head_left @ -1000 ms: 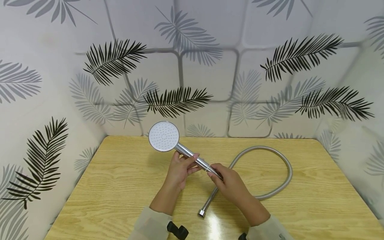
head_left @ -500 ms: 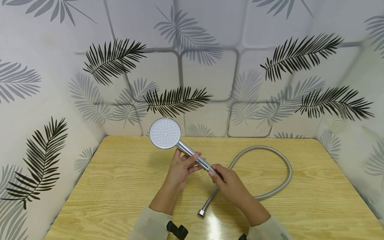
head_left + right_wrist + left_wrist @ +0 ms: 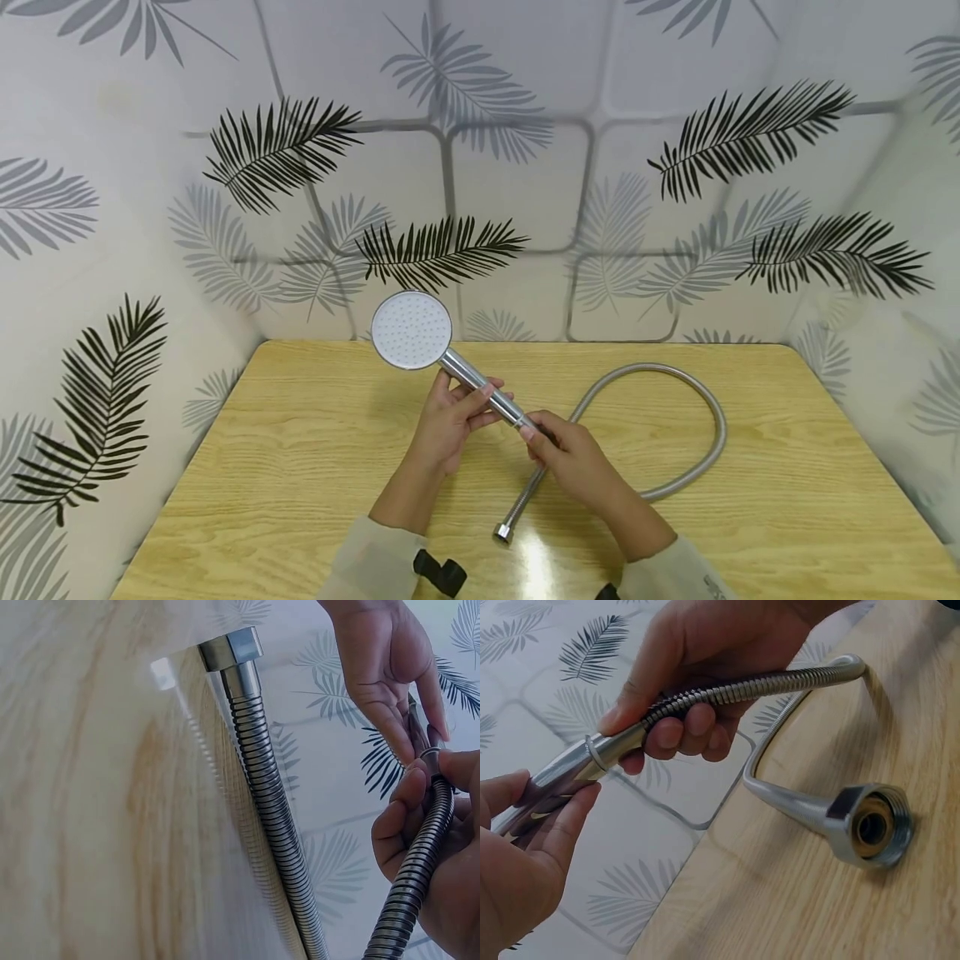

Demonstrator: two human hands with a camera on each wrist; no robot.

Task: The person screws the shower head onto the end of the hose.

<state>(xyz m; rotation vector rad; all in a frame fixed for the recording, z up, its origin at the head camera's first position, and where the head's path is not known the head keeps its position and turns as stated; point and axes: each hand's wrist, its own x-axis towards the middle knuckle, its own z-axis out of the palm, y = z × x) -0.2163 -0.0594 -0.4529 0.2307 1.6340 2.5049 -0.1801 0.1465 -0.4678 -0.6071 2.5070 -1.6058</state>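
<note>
A handheld shower head (image 3: 412, 330) with a round white face and chrome handle is held up over the table, its face toward me. My left hand (image 3: 446, 425) grips the handle, thumb on top and fingers beneath. At the handle's lower end my right hand (image 3: 573, 458) pinches the end fitting of a ribbed metal shower hose (image 3: 735, 691). Handle and fitting meet in line, with a thin ring showing at the joint (image 3: 595, 752). From my right hand the hose loops over the table, and its free end carries a hex nut (image 3: 503, 532), open side showing in the left wrist view (image 3: 871, 826).
The wooden table (image 3: 300, 467) reaches back to a wall (image 3: 517, 200) covered in a leaf pattern. The hose loop (image 3: 720, 417) lies on the table's right half. Black straps (image 3: 441, 573) sit at the sleeves.
The shower head has risen slightly and its face has turned a little. Both hands keep their grips at the handle and hose end, with only slight finger movement.
</note>
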